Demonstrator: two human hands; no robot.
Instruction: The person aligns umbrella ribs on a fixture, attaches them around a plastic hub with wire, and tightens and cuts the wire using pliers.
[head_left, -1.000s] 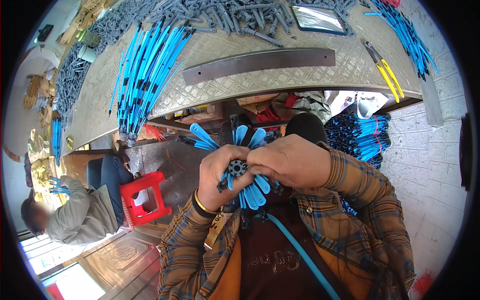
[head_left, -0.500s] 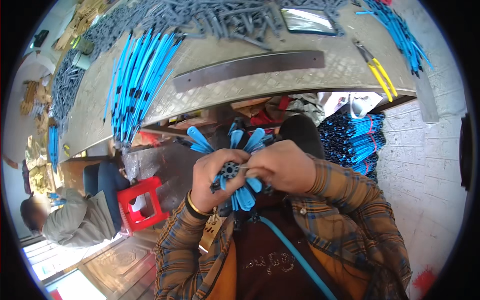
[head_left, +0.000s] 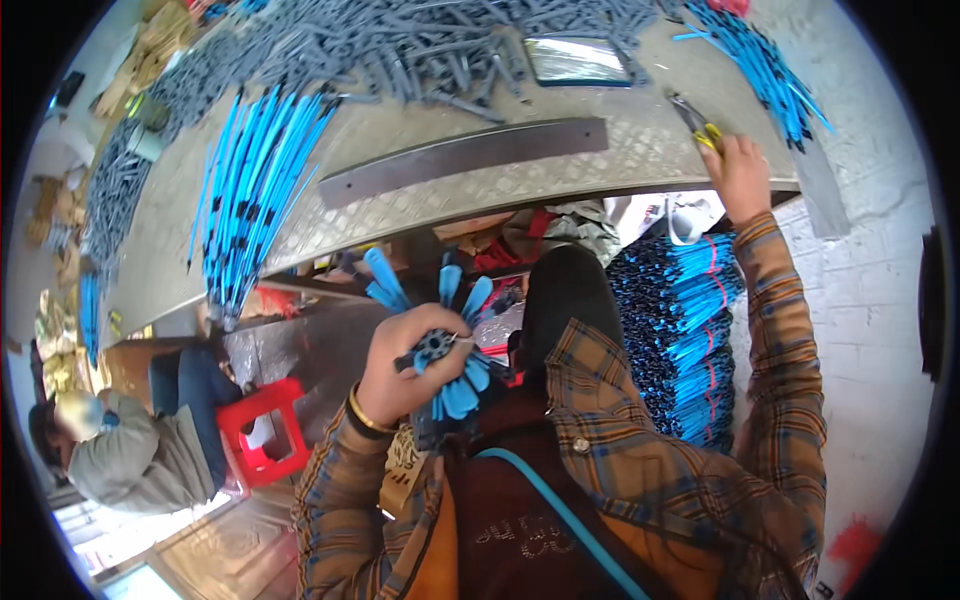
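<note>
My left hand (head_left: 395, 370) is closed around a small black slotted hub (head_left: 434, 346), held above my lap. Blue flat strips (head_left: 459, 398) fan out from around the hub, some above my fingers and some below. A thin pale wire end (head_left: 463, 339) sticks out beside the hub. On the right side of the table, my right hand (head_left: 742, 178) is closed over the handles of pliers (head_left: 690, 116). Their metal jaws and a bit of yellow grip show; my fingers hide most of the handles.
A flat metal bar (head_left: 465, 158) lies along the table's near edge. Blue rods (head_left: 262, 190) lie left, more (head_left: 765, 70) far right. Grey parts (head_left: 330, 45) heap at the back beside a glassy panel (head_left: 578, 62). Tied bundles (head_left: 690, 330) stack below. A person (head_left: 140, 450) sits left near a red stool (head_left: 262, 430).
My right hand has left the hub and reached forward and right to the pliers. My left hand still holds the hub and strips. The whole view has shifted slightly.
</note>
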